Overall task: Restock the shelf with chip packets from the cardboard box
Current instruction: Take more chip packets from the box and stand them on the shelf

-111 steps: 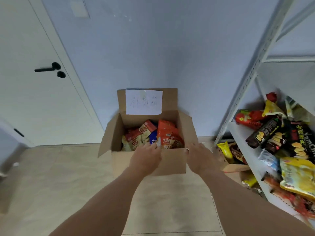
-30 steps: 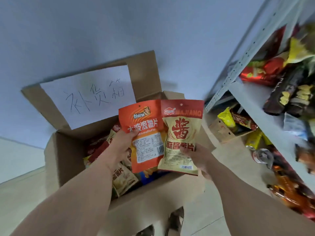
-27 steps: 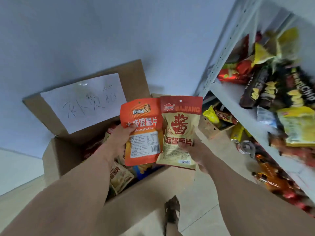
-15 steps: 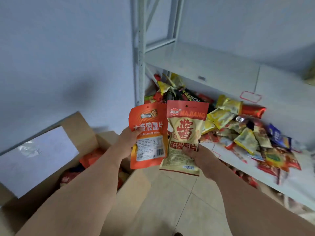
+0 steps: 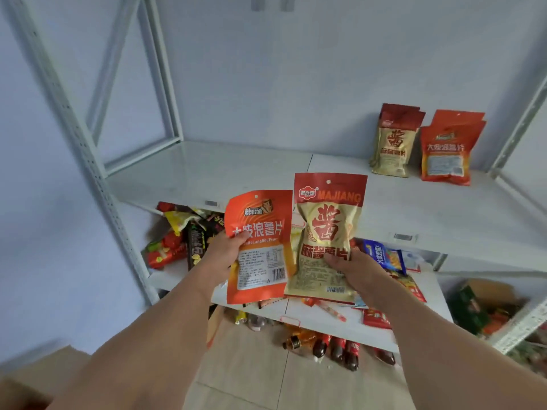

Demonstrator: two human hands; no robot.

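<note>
left hand [image 5: 222,253] grips orange chip packet [image 5: 259,247] upright, thumb on its front | right hand [image 5: 352,266] grips beige-and-red MAJIANG packet [image 5: 327,238] — edges just touching | both held before white shelf [image 5: 236,170] | matching packets [image 5: 426,146] stand at back right — cardboard box [image 5: 32,377] lower left

Glossy plastic-film orange packet [image 5: 259,247] and beige packet [image 5: 325,241]; smooth white painted-metal shelf [image 5: 225,170]; matt brown cardboard box [image 5: 32,377].

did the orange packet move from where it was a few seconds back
Yes. The orange packet, gripped by the left hand, has come up out of the cardboard box and across to the white shelf, where it is now held up.
</note>
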